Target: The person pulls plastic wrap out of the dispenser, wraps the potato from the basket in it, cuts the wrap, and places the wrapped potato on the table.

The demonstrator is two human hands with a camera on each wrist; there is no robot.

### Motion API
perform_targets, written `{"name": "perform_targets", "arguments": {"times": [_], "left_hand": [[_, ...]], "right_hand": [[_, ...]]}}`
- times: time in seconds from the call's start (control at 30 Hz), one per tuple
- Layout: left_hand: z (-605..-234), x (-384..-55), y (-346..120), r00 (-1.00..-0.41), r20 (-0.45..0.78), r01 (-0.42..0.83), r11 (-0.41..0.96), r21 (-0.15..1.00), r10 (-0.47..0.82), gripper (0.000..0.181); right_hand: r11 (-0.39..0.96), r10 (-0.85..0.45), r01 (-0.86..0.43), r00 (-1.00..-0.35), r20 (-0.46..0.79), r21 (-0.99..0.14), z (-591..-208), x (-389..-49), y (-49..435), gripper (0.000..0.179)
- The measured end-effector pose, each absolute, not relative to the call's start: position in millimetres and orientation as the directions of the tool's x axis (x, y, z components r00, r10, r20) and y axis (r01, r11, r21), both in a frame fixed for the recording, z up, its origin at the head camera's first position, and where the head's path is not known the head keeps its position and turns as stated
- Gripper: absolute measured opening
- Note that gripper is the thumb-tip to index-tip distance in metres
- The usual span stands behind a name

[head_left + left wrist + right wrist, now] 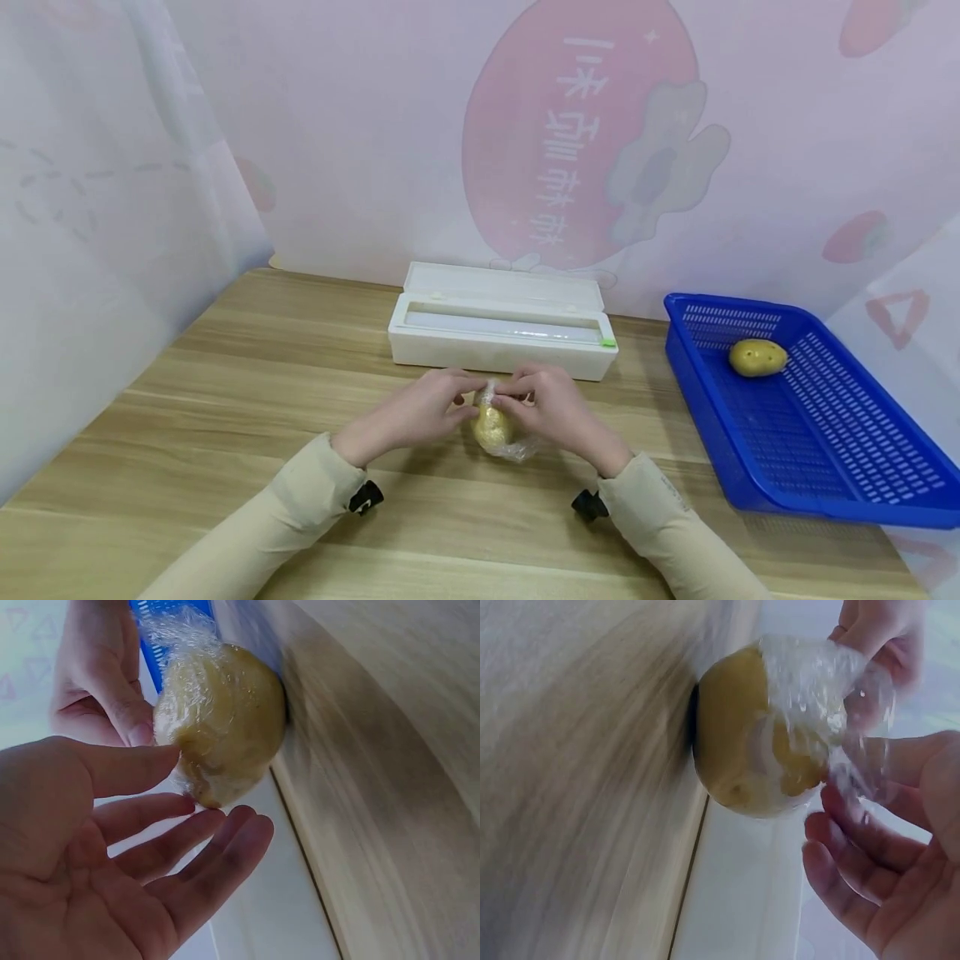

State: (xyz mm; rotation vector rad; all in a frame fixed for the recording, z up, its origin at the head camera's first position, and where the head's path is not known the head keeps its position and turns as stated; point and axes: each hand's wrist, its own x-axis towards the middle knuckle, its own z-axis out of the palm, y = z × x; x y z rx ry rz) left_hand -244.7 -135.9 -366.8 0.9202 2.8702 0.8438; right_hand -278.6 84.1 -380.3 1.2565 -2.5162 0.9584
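Note:
A potato (492, 431) wrapped in clear plastic wrap (517, 452) rests on the wooden table between both hands. My left hand (423, 410) pinches the wrap at the potato's top left between thumb and index finger; the other fingers stay spread in the left wrist view. From the right, my right hand (553, 407) pinches a gathered bit of wrap with thumb and index finger. In the right wrist view the film (810, 682) stands loose and crinkled over one side of the potato (727, 742). A loose end of film trails at its lower right.
Just behind the hands stands a white cling-film dispenser box (502, 354), lid raised, with a green slider at its right end. At right is a blue plastic basket (708, 433) holding another potato (757, 357). Printed curtains close off the back and sides.

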Motion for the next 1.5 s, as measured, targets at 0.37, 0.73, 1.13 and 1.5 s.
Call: {"name": "perform_targets", "arguments": {"times": [0.37,0.73,1.13,1.5], "left_hand": [[-367.1,-242.6,-137.2,-0.805,0.217,0.584,0.674,0.453,0.552,0.036],[-362.8,-236.3,-131.2,-0.714,0.246,0.691,0.605,0.396,0.655,0.013],[-372.4,-238.3,-128.0,-0.676,0.321,0.734,0.566,0.376,0.664,0.011],[-372.6,-240.3,-121.2,-0.649,0.405,0.748,0.442,0.495,0.644,0.010]], "right_hand": [[0.453,-0.653,-0.757,-0.641,0.403,-0.471,-379.7,-282.4,85.6,0.019],[0.459,-0.654,-0.687,-0.691,0.309,-0.564,-383.3,-293.3,92.6,0.025],[0.466,-0.648,-0.657,-0.710,0.277,-0.593,-380.4,-294.5,94.9,0.025],[0.427,-0.796,-0.767,-0.570,0.203,-0.479,-378.6,-289.7,97.8,0.069]]}}
